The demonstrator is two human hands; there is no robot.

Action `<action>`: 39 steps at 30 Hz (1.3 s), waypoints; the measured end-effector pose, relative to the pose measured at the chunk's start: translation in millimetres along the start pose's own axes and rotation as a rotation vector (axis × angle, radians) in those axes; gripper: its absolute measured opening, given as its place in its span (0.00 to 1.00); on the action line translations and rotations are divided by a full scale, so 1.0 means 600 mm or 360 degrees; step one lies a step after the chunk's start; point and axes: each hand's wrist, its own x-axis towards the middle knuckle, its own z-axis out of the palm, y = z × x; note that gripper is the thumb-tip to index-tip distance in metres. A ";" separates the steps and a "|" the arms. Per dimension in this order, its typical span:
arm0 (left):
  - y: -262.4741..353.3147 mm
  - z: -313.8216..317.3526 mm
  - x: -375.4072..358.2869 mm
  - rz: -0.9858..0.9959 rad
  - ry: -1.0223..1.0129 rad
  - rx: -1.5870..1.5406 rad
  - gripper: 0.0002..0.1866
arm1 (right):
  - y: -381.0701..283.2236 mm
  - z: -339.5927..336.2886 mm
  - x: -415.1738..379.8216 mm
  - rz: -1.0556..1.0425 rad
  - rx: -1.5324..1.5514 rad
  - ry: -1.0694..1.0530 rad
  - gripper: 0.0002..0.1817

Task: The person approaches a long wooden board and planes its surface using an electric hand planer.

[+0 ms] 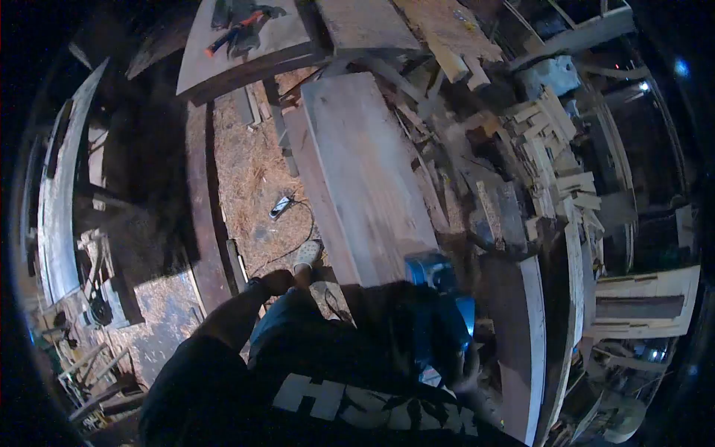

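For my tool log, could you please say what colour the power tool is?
The power tool is mostly blue; it shows best in the head view.

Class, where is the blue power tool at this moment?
In the head view, the blue power tool sits low, right of centre, at the near end of the broad wooden board, beside the dark shirt.

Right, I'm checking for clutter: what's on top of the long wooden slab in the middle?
A blue power tool appears to sit at the near end of the slab. The wood beneath the tool, and anything behind the dark shirt, is hidden.
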 end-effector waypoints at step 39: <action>-0.089 -0.057 -0.130 -0.0119 0.0337 -0.0003 0.11 | -0.150 0.326 1.151 -0.0227 0.0874 -0.0129 0.23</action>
